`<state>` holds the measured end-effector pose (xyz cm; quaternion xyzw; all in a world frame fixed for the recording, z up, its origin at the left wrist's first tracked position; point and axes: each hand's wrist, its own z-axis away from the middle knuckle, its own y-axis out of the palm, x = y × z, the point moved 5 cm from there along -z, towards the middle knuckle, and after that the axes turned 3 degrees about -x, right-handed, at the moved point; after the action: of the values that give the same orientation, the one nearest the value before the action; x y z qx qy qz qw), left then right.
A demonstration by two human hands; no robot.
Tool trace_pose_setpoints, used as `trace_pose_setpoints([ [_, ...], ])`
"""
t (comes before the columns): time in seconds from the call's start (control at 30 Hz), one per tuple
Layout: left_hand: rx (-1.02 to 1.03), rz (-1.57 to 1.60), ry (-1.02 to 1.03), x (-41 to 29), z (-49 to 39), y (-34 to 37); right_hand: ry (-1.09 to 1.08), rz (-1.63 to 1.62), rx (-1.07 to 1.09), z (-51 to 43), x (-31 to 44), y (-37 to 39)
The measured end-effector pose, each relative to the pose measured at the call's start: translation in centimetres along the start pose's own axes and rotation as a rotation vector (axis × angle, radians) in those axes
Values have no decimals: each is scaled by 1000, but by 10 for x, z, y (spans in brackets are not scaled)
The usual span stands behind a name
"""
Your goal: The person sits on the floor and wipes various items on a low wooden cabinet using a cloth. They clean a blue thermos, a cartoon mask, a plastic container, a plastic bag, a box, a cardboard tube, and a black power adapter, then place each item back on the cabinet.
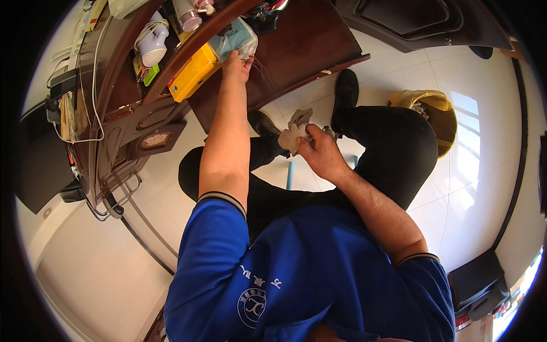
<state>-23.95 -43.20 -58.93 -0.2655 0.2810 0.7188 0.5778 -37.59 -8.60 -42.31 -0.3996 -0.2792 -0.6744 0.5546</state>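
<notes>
My left hand (237, 67) reaches up to a plastic-wrapped blue pack (230, 37), its fingers and thumb around the near end of the wrapping. The pack bears writing and stands against a yellow box (193, 73) on the dark wooden cabinet shelf (299, 47). Lower down, between my knees, my right hand (322, 151) grips a crumpled greyish-beige cloth (295, 132). Folds of it stick out past the thumb and fingers. Thin reddish strings (263, 68) hang beside my left fingers.
A white handheld appliance with its cord wound round it (154, 45) sits in a cabinet compartment, near pink-capped bottles (188, 17). On the tiled floor to the right stands a bin with a yellow liner (444, 128). A dark cabinet door (401, 19) is at the top right.
</notes>
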Motion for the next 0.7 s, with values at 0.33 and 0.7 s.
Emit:
trace_pose_setpoints([
  [0.33, -219, -449, 230, 4, 100, -37, -50, 26, -18, 3, 7, -1],
  [0.7, 6, -970, 767, -9, 82, -1, -23, 56, -29, 4, 4, 3],
])
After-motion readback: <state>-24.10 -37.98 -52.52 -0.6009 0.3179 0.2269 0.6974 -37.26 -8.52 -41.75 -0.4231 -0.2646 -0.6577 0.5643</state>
